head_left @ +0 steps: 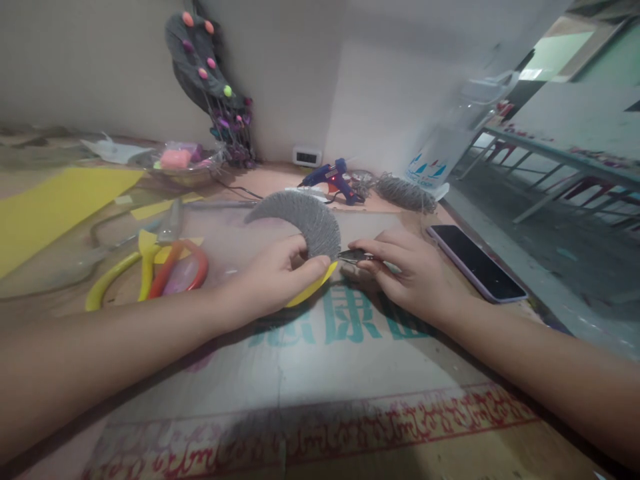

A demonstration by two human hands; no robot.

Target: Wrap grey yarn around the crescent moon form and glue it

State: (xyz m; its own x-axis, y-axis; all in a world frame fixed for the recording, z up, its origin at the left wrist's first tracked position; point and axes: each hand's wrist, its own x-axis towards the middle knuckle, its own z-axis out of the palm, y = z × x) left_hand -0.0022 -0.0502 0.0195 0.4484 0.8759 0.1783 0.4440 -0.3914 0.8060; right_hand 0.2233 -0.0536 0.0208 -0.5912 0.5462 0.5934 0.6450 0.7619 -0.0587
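Pinches a grey crescent (320,217) over the middle of the table (310,363), between thumb and fingers of the left hand (280,270). Tapers to a slim point at upper left; looks finely ridged, densely thread-wound, with a smooth yellow strip (313,285) below the thumb. Grips a small dark tool (356,255) in the right hand (407,267), thumb against fingers, tip right by the crescent's outer edge. Farther back, includes a shallow bowl (187,175) of pink and purple lumps (175,159) in clear plastic (218,155), plus a translucent jug (445,143) printed with sails.
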